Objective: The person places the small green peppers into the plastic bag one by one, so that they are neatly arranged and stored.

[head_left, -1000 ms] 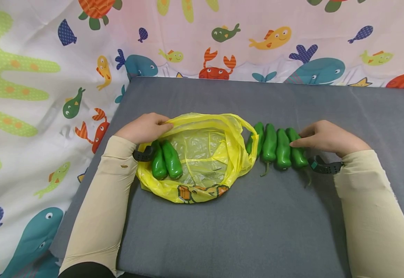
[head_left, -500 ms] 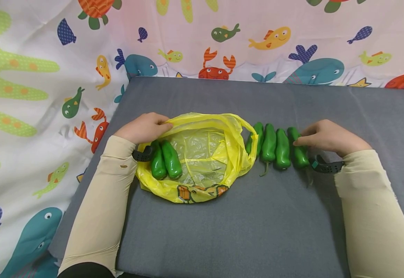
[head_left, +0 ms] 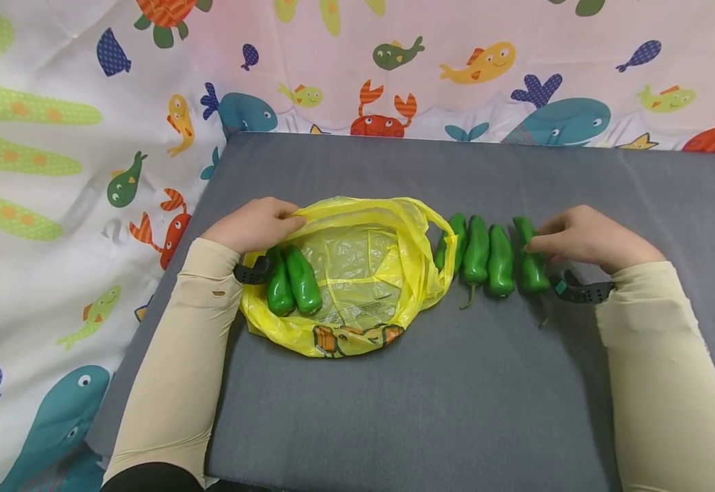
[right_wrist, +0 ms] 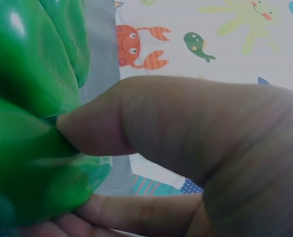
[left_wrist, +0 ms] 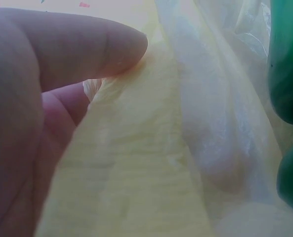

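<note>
A yellow plastic bag [head_left: 357, 263] lies with its mouth spread, and two green peppers [head_left: 303, 280] rest inside at its left. My left hand [head_left: 255, 224] pinches the bag's upper left rim; in the left wrist view the thumb [left_wrist: 97, 47] presses on the yellow film. At the right end of a row of green peppers [head_left: 500, 262], my right hand [head_left: 593, 236] grips the outermost pepper [head_left: 532, 260] between thumb and fingers. The right wrist view shows that held pepper [right_wrist: 32, 173] close up, beside its neighbours. The bag's handle partly covers the row's leftmost pepper [head_left: 457, 239].
A grey cloth surface [head_left: 418, 403] lies under everything. Behind it and along the left hangs a white curtain [head_left: 326, 61] printed with sea animals. Black bands [head_left: 578, 290] sit on both wrists.
My right hand has drawn its pepper slightly right and up, widening the gap to the rest of the row. The left hand and the bag stay in place.
</note>
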### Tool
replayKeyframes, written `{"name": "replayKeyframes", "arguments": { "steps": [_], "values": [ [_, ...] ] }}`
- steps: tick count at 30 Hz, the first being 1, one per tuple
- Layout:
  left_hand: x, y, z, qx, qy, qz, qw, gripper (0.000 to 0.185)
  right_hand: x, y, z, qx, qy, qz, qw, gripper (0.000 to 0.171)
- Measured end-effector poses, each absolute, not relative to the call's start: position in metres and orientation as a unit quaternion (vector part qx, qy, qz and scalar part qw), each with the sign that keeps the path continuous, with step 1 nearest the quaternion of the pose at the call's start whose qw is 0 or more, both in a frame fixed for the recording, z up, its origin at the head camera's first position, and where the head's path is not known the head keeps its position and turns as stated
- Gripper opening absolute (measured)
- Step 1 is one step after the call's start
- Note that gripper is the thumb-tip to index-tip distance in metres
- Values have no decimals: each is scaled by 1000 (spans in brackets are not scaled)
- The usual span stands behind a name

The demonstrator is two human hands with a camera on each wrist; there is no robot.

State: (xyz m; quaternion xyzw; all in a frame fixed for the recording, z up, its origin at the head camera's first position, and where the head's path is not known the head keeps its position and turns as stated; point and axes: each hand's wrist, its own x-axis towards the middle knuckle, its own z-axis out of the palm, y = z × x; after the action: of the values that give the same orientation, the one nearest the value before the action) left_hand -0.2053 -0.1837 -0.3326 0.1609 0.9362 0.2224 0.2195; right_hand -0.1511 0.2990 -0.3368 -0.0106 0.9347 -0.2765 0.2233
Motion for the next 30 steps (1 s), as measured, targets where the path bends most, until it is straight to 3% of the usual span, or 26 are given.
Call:
{"name": "replayKeyframes", "arguments": {
  "steps": [13,30],
  "values": [
    [-205,-183,-331,160,936,221,221,39,-150,296,-330,-11,938,-272,216,53],
    [-206,-184,-331,163,935,221,226,40,-142,281,-310,-16,945,-247,214,61]
  ]
}}
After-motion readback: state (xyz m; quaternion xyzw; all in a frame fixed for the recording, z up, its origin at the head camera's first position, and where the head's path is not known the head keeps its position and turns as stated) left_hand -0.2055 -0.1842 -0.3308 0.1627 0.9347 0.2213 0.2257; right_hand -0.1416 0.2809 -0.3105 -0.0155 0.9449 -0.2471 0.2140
